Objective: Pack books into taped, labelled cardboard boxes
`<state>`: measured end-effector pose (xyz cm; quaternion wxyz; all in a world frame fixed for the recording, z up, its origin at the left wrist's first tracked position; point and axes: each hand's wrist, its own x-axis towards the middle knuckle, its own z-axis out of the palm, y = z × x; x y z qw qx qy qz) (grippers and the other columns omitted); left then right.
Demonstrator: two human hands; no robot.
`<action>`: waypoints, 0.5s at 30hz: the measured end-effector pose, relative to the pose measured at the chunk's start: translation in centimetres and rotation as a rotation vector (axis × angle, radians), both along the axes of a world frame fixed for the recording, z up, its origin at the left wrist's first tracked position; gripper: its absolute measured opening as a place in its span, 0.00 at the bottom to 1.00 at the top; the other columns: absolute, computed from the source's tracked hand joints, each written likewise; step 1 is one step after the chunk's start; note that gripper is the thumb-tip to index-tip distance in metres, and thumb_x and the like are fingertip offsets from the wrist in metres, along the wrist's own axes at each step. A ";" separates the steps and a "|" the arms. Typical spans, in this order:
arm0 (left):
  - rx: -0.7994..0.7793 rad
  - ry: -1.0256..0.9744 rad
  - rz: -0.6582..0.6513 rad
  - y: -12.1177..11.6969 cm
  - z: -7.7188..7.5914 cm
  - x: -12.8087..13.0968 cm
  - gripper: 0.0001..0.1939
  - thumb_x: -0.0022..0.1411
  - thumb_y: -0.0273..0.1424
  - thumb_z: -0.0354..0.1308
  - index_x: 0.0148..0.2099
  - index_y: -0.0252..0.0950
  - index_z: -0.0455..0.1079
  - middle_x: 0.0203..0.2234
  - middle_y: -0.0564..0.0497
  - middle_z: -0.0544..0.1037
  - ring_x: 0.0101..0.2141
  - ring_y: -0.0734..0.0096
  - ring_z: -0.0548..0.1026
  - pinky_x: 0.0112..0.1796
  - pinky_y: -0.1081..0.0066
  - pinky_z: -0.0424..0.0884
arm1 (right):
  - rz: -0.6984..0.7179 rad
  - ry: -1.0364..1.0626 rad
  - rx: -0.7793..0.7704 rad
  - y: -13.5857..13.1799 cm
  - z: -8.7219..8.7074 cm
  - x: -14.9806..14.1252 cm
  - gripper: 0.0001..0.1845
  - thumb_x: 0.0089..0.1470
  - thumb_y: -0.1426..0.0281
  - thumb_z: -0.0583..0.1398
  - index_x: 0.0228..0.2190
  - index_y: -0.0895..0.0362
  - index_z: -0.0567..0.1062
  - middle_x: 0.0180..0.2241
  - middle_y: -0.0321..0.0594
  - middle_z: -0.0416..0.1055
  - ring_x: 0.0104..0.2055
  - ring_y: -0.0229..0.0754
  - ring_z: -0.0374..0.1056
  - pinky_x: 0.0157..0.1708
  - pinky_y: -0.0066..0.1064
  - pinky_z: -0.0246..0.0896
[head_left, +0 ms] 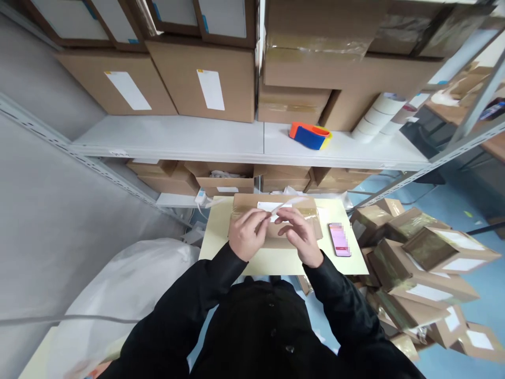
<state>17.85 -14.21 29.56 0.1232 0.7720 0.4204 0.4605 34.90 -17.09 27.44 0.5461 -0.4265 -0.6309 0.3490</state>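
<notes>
A small brown cardboard box (pixel 276 202) with a white label lies on a pale yellow table (pixel 221 237) in front of me. Both my hands hover over it. My left hand (pixel 246 231) is closed in a pinch on a thin white strip (pixel 286 205) that runs up to the right. My right hand (pixel 298 234) has its fingers curled, with the fingertips at the same strip over the box. Clear tape shines along the box's sides.
A phone (pixel 339 239) with a lit screen lies on the table's right. A pile of taped boxes (pixel 426 263) sits on the floor at right. The shelf (pixel 177 137) behind holds large cartons, an orange-blue tape dispenser (pixel 310 135) and tape rolls (pixel 379 118). A white bag (pixel 130 295) is at left.
</notes>
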 end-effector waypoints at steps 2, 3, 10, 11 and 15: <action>-0.084 -0.092 0.051 -0.1 0.4 0.0 0.03 0.59 0.28 0.55 0.36 0.37 0.70 0.31 0.49 0.78 0.34 0.69 0.76 0.38 0.70 0.72 | -0.128 -0.048 0.099 -0.2 -0.2 1.7 0.19 0.53 0.56 0.56 0.41 0.55 0.72 0.41 0.45 0.67 0.32 0.39 0.65 0.27 0.32 0.65; -0.150 -0.150 0.059 -0.2 0.6 0.0 0.03 0.59 0.30 0.55 0.35 0.37 0.70 0.30 0.50 0.78 0.33 0.70 0.76 0.37 0.70 0.72 | -0.255 -0.060 0.131 -0.2 -0.3 2.6 0.19 0.52 0.57 0.58 0.43 0.55 0.71 0.42 0.45 0.66 0.32 0.39 0.64 0.28 0.32 0.64; -0.489 -0.433 0.018 0.6 -0.4 1.1 0.09 0.54 0.36 0.59 0.30 0.35 0.69 0.25 0.51 0.77 0.26 0.72 0.75 0.29 0.73 0.72 | -0.356 -0.063 -0.090 2.1 0.4 5.9 0.12 0.52 0.60 0.59 0.28 0.57 0.71 0.26 0.37 0.69 0.28 0.37 0.63 0.30 0.30 0.60; -0.494 -0.464 0.061 1.0 -0.7 1.3 0.09 0.53 0.36 0.59 0.30 0.34 0.70 0.25 0.51 0.78 0.27 0.71 0.75 0.30 0.72 0.72 | -0.327 -0.061 -0.105 2.6 0.8 6.2 0.13 0.52 0.60 0.59 0.26 0.58 0.70 0.23 0.35 0.67 0.26 0.36 0.62 0.29 0.29 0.59; -0.480 -0.572 0.199 3.4 -1.7 1.8 0.13 0.49 0.37 0.62 0.36 0.34 0.71 0.28 0.49 0.79 0.28 0.69 0.76 0.32 0.70 0.72 | -0.185 -0.041 -0.186 5.0 2.0 7.0 0.15 0.49 0.59 0.61 0.24 0.58 0.69 0.19 0.31 0.62 0.21 0.32 0.56 0.22 0.26 0.52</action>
